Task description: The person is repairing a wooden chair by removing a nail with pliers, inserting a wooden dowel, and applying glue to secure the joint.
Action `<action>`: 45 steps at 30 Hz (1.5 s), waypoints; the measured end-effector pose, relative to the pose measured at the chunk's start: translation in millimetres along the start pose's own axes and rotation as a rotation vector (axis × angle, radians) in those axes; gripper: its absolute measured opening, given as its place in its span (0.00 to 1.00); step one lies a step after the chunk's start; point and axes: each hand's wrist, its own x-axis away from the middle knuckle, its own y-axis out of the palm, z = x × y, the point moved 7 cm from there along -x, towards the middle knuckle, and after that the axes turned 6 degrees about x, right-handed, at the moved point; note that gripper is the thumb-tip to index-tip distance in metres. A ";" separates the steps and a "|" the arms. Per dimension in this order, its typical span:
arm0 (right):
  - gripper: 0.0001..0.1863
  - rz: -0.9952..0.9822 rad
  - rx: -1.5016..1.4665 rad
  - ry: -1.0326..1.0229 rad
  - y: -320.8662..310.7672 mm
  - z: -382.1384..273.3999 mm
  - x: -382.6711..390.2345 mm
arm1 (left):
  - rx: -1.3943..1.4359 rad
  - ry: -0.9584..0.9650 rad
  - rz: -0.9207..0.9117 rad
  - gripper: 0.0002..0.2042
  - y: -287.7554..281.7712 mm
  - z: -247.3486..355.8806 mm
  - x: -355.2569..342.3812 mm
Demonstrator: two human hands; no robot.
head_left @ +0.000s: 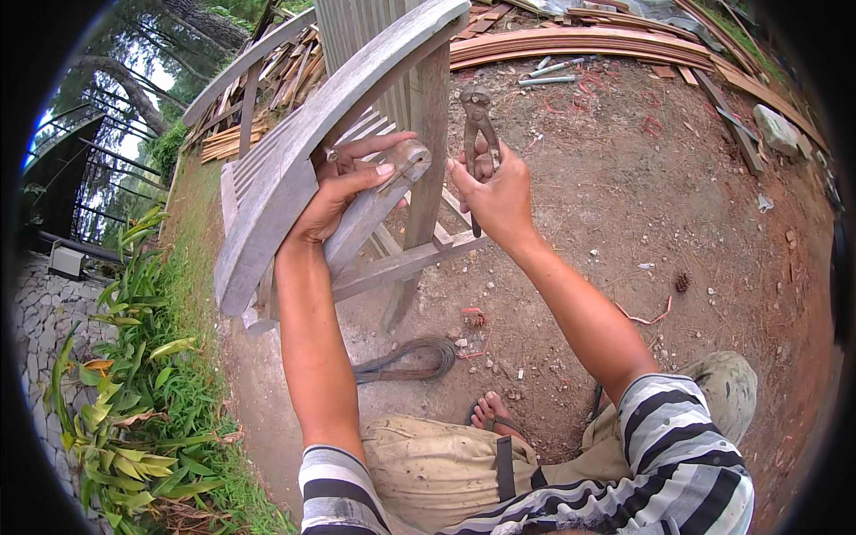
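My left hand (352, 183) is closed around the end of a grey wooden bar (373, 212), thumb on top and fingers behind it. The bar's rounded end has a small dark hole and slants down toward the weathered wooden chair (299, 147), whose curved armrest passes just left of the hand. A small metal piece shows by the fingers; whether it is a ring or a bolt I cannot tell. My right hand (495, 187) grips rusty pincers (477, 116) by the handles, jaws up, to the right of a chair post. The jaws touch nothing.
A coil of dark wire (428, 359) lies on the dirt ground before my foot. Stacked wooden planks (588, 45) and grey metal tubes (548, 78) are at the back. Leafy plants (125, 428) line the left, and a pine cone (682, 282) lies on the right.
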 end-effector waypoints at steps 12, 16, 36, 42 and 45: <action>0.22 0.234 0.316 0.422 -70.3 160.3 -2.5 | -0.065 0.006 0.014 0.32 -1.3 4.3 6.0; 0.24 0.072 0.994 0.747 -153.6 255.9 32.1 | -0.065 0.025 -0.006 0.33 -2.8 -0.3 1.1; 0.18 -0.187 -0.026 -0.334 17.2 -75.1 11.1 | 0.020 -0.039 -0.088 0.25 -9.1 -5.9 4.2; 0.17 -0.156 -0.117 -0.165 30.2 -75.8 6.8 | -0.092 0.060 -0.062 0.23 -14.9 -7.6 4.4; 0.16 -0.161 -0.107 -0.171 32.7 -74.7 2.8 | 0.026 0.015 -0.043 0.18 -9.9 -3.4 8.4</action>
